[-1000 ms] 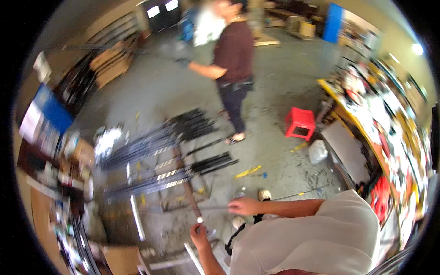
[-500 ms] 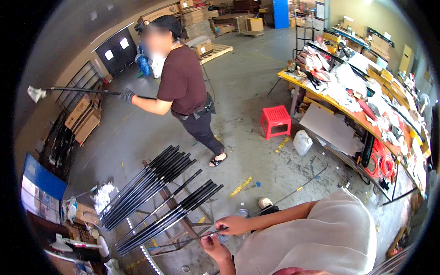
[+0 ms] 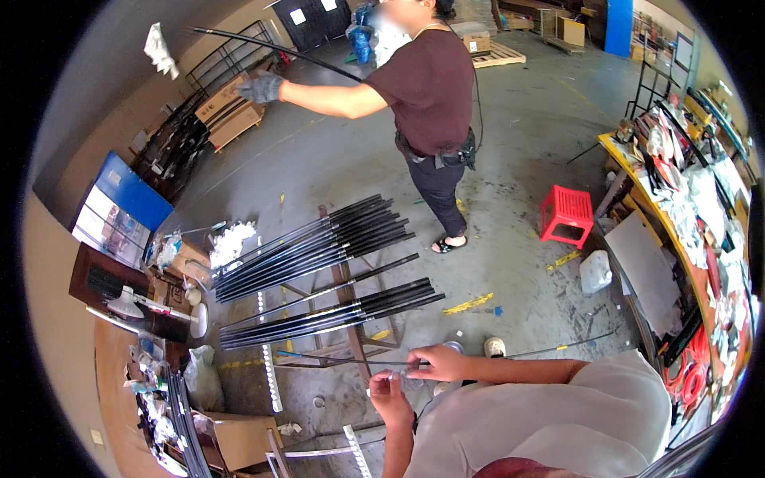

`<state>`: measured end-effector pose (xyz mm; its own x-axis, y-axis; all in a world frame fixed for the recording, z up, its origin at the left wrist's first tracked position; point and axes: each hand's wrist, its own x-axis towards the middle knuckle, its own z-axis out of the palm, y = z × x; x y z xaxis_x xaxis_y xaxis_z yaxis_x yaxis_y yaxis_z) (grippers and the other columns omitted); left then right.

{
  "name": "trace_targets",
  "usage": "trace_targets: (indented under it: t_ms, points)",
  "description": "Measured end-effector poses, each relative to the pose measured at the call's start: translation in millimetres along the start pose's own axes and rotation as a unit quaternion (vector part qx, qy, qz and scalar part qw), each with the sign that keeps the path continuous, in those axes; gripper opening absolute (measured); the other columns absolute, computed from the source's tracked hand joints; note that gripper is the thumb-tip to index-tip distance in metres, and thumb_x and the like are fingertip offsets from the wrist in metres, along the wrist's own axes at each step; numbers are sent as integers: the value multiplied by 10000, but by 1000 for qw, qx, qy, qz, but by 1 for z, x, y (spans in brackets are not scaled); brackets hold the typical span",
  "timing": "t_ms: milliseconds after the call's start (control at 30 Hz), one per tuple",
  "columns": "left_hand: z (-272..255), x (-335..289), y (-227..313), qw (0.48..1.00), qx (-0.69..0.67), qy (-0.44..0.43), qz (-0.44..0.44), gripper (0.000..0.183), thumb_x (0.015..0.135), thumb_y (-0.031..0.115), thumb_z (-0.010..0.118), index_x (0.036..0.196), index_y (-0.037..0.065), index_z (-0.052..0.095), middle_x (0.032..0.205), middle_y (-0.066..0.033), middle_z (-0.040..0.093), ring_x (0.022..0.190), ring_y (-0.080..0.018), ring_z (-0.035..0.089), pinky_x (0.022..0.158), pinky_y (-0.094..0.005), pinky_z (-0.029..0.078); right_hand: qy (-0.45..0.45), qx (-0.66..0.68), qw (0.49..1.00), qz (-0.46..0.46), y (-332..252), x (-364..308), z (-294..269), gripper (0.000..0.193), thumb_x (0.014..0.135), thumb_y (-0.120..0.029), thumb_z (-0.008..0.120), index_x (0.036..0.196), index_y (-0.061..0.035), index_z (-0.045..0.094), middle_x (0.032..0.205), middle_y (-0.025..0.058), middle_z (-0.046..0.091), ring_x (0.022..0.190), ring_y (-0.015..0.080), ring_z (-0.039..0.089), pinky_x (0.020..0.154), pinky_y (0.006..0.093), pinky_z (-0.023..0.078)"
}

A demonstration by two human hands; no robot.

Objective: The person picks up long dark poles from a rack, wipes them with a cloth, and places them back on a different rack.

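My right hand (image 3: 438, 363) is closed round a thin black rod (image 3: 343, 361), which crosses in front of me from the metal stand out to the right. Just below it, my left hand (image 3: 391, 400) has thumb and fingers pinched together close to the rod. What sits between those fingertips is too small to make out. Black tubes lie across the stand (image 3: 355, 338) ahead of my hands: a larger bundle (image 3: 319, 247) farther off, a smaller bundle (image 3: 343, 315) nearer, and a single tube (image 3: 351, 281) between them.
Beyond the stand a person (image 3: 434, 95) in dark clothes holds a long black pole (image 3: 279, 49). A red stool (image 3: 567, 213) and a white jug (image 3: 595, 272) stand right, beside a cluttered workbench (image 3: 629, 163). Left are a fan (image 3: 199, 319) and a cardboard box (image 3: 239, 440).
My view has swung left, so the scene sits farther right in it. My hands stay close together at the rod. The other person's gloved hand has gone from round the pole to spread below it.
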<state>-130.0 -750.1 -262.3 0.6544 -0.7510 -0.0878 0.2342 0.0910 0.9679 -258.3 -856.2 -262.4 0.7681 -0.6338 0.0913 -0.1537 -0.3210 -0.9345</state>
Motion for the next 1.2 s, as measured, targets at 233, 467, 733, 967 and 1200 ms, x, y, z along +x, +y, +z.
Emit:
trace_targets:
  t_ms: [233,467,733,967,1200]
  points:
    - [38,5,-2,1000,-8,-26,3,159,827,-54,573,914,62,509,909,-8,542,841,-81,503,715,-213,394,17,-56,998,-35,14,5,-25,250,786,-237,687,885,-51,553,825,79,625,741,234,621,588,346,474]
    - [55,4,-8,999,33,-13,-41,165,819,-38,601,921,67,524,881,3,535,775,-73,498,676,-219,405,18,25,999,9,14,-2,-68,232,804,-192,690,906,-36,553,792,67,631,643,141,583,580,301,467]
    - [71,11,0,988,99,-112,-36,267,813,-1,613,1055,66,522,995,-2,537,824,-70,504,630,-213,417,-18,56,998,31,12,5,-95,233,828,-189,654,928,-10,543,800,104,634,711,203,614,641,321,473]
    - [86,8,-4,950,212,-180,-143,312,837,104,656,1105,15,524,898,1,567,797,-69,510,679,-222,419,-17,62,996,59,11,7,-111,190,834,-163,649,899,-15,549,723,70,609,641,124,568,599,282,451]
    - [101,8,-8,978,116,-133,-111,220,817,78,639,1007,30,539,836,14,547,781,-67,483,688,-225,407,-45,28,997,55,10,9,-128,187,835,-167,652,893,-24,547,691,55,572,621,123,542,586,292,441]
